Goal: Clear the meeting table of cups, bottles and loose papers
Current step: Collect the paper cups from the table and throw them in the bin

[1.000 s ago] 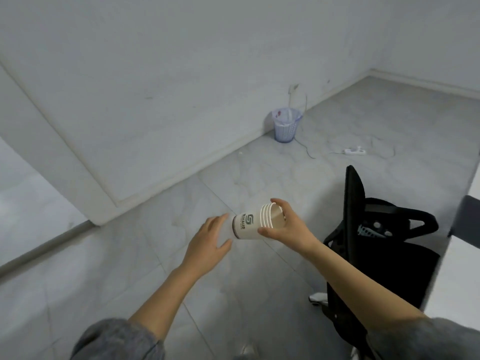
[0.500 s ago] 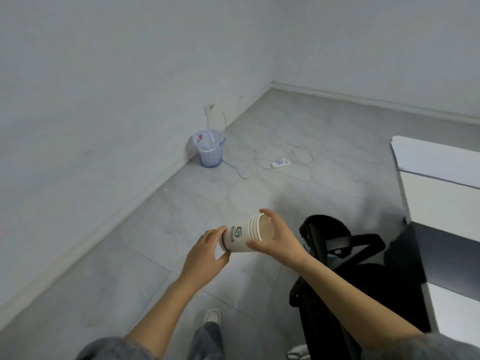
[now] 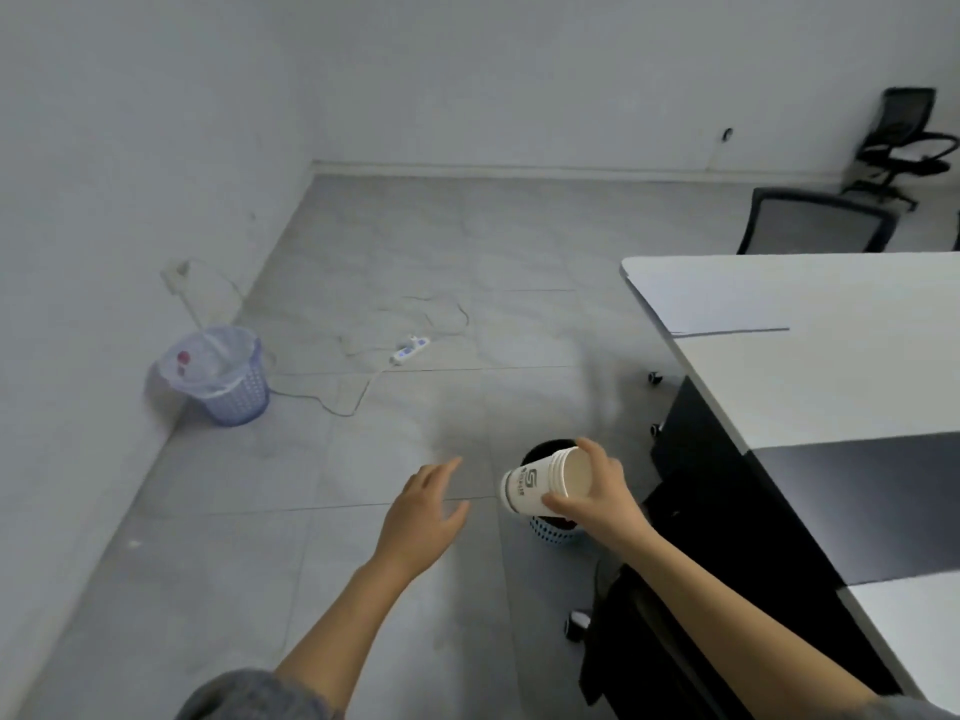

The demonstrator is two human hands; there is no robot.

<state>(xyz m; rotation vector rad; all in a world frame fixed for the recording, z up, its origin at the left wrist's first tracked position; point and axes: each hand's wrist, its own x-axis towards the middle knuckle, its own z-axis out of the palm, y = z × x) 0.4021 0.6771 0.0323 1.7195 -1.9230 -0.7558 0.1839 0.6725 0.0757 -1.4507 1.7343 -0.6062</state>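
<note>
By wall: lined basket (image 3: 239, 402), red-topped item (image 3: 182, 357) inside.
Cup stack (image 3: 540, 485): over dark bin (image 3: 553, 532), grasped by right hand (image 3: 597, 498).
Left hand (image 3: 423, 517): released, apart.

The stack of paper cups (image 3: 540, 485) and the right hand (image 3: 592, 498) hide most of the blue basket (image 3: 551, 533) on the floor. The cups' print is too small to read. The table (image 3: 831, 366) runs off the right edge. The left hand (image 3: 423, 517) is blurred.
</note>
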